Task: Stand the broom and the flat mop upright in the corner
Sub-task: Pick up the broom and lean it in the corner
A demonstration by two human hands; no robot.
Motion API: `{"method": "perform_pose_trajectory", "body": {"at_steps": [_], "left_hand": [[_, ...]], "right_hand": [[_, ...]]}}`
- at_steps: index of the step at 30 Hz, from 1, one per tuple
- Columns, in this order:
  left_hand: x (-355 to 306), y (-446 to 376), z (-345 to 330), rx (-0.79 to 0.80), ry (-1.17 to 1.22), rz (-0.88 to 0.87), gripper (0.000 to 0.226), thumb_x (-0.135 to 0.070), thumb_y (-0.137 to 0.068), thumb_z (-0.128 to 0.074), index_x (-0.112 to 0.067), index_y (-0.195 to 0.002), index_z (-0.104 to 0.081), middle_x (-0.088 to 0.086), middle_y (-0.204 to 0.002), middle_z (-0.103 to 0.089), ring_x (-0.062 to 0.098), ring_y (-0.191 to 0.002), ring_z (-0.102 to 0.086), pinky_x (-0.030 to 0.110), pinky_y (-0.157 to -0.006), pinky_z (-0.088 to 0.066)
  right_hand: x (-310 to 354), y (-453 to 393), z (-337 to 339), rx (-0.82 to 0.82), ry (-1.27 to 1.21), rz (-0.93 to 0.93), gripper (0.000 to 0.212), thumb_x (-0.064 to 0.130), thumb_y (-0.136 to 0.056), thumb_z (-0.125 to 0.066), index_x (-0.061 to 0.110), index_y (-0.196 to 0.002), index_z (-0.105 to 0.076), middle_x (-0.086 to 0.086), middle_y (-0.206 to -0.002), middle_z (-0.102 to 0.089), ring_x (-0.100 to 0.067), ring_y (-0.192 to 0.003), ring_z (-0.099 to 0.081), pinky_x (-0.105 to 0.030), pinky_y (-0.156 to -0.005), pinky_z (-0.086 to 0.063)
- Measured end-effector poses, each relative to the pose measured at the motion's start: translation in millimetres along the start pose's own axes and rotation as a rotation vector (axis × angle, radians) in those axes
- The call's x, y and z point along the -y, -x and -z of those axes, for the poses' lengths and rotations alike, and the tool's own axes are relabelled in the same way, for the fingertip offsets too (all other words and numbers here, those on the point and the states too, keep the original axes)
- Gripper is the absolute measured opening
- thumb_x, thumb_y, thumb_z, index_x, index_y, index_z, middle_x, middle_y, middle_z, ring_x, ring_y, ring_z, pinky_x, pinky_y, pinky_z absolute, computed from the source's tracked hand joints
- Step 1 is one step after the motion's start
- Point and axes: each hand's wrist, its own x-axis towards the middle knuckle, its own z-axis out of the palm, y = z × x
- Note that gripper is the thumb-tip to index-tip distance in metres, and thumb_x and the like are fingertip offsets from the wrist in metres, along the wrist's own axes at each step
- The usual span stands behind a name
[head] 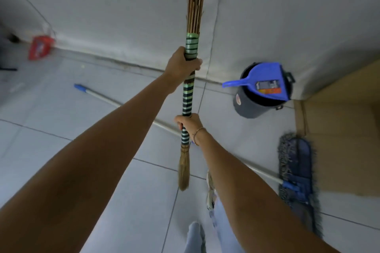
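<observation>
Broom in hand, mop on floor: neither is parked yet.

Wall (287, 16) ahead, tile floor (61, 113) below. Mop (296, 170) lies flat, pole running left across the tiles behind the broom, head near the brown panel at right: untouched, by the look of it. Broom (188, 96) is off the floor, near vertical, bristles up out of frame. Left hand (182, 65) clenched on the upper wrapped handle, right hand (189, 123) clenched lower down. Bucket (261, 96) with blue dustpan (265, 80) sits by the wall. Both placements remain.
</observation>
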Motion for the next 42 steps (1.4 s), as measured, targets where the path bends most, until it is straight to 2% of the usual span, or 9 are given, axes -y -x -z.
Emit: {"method": "perform_pose_trajectory", "body": {"at_steps": [6, 12, 15, 18, 21, 27, 32, 37, 42], "left_hand": [[-121, 122, -17, 0.208, 0.019, -0.235, 0.015, -0.004, -0.083, -0.061, -0.013, -0.087, -0.05, 0.001, -0.078, -0.058, 0.017, -0.072, -0.061, 0.029, -0.079, -0.053], [-188, 214, -112, 0.458, -0.001, -0.321, 0.021, 0.006, -0.089, -0.052, -0.012, -0.08, -0.047, 0.008, -0.077, -0.054, 0.023, -0.076, -0.055, 0.03, -0.081, -0.049], [-205, 252, -175, 0.595, -0.021, -0.393, 0.005, -0.004, -0.097, -0.046, -0.005, -0.092, -0.044, 0.008, -0.083, -0.054, 0.022, -0.079, -0.056, 0.031, -0.082, -0.049], [-215, 297, -241, 0.622, -0.028, -0.481, 0.015, -0.017, -0.1, -0.041, -0.006, -0.106, -0.034, 0.0, -0.085, -0.052, 0.017, -0.08, -0.058, 0.025, -0.081, -0.052], [-217, 341, -301, 0.661, -0.026, -0.564, 0.014, -0.014, -0.1, -0.04, -0.006, -0.107, -0.031, -0.003, -0.082, -0.05, 0.01, -0.072, -0.056, 0.01, -0.066, -0.05], [-228, 422, -449, 0.773, -0.017, -0.544, 0.015, -0.012, -0.098, -0.046, -0.006, -0.109, -0.037, -0.001, -0.081, -0.053, 0.017, -0.077, -0.058, 0.026, -0.078, -0.052], [-231, 476, -599, 0.807, -0.032, -0.541, 0.016, -0.014, -0.098, -0.047, -0.004, -0.11, -0.042, -0.001, -0.08, -0.054, 0.01, -0.073, -0.057, 0.017, -0.072, -0.05], [-245, 510, -714, 0.762, -0.016, -0.582, 0.02, -0.019, -0.101, -0.038, 0.0, -0.104, -0.043, -0.001, -0.074, -0.054, -0.004, -0.059, -0.058, 0.005, -0.055, -0.047], [-275, 520, -764, 0.759, -0.031, -0.627, 0.02, -0.023, -0.101, -0.035, -0.006, -0.109, -0.043, -0.005, -0.078, -0.058, 0.006, -0.07, -0.06, 0.01, -0.067, -0.051]], "right_hand": [[43, 148, 64, -0.092, 0.023, 0.114, 0.026, 0.008, -0.072, -0.062, 0.011, -0.049, -0.05, -0.005, -0.05, -0.048, -0.016, -0.048, -0.042, -0.026, -0.058, -0.041], [19, 263, 155, -0.262, -0.048, 0.154, 0.029, 0.009, -0.074, -0.062, 0.01, -0.048, -0.05, -0.007, -0.051, -0.048, -0.016, -0.048, -0.043, -0.027, -0.059, -0.039], [-6, 306, 203, -0.37, -0.124, 0.167, 0.033, 0.005, -0.075, -0.062, 0.01, -0.045, -0.049, -0.004, -0.045, -0.049, -0.015, -0.045, -0.043, -0.026, -0.056, -0.039], [-41, 352, 252, -0.462, -0.191, 0.179, 0.04, 0.002, -0.08, -0.062, 0.009, -0.044, -0.047, 0.001, -0.038, -0.05, -0.014, -0.045, -0.043, -0.025, -0.055, -0.038], [-72, 399, 294, -0.504, -0.246, 0.194, 0.038, 0.004, -0.087, -0.06, 0.009, -0.052, -0.047, -0.007, -0.051, -0.048, -0.016, -0.05, -0.043, -0.024, -0.057, -0.039], [-158, 488, 411, -0.68, -0.268, 0.117, 0.036, 0.015, -0.081, -0.069, 0.014, -0.052, -0.048, -0.004, -0.051, -0.047, -0.016, -0.048, -0.043, -0.027, -0.053, -0.037], [-231, 550, 532, -0.707, -0.267, 0.069, 0.033, 0.017, -0.077, -0.071, 0.014, -0.053, -0.049, -0.005, -0.055, -0.048, -0.018, -0.052, -0.044, -0.033, -0.067, -0.04], [-269, 605, 633, -0.707, -0.19, 0.08, 0.033, 0.019, -0.081, -0.067, 0.017, -0.055, -0.048, -0.002, -0.058, -0.05, -0.016, -0.056, -0.045, -0.032, -0.068, -0.04], [-275, 632, 698, -0.714, -0.052, 0.102, 0.023, 0.034, -0.082, -0.068, 0.02, -0.073, -0.053, -0.004, -0.076, -0.058, -0.018, -0.072, -0.053, -0.031, -0.073, -0.041]]}}
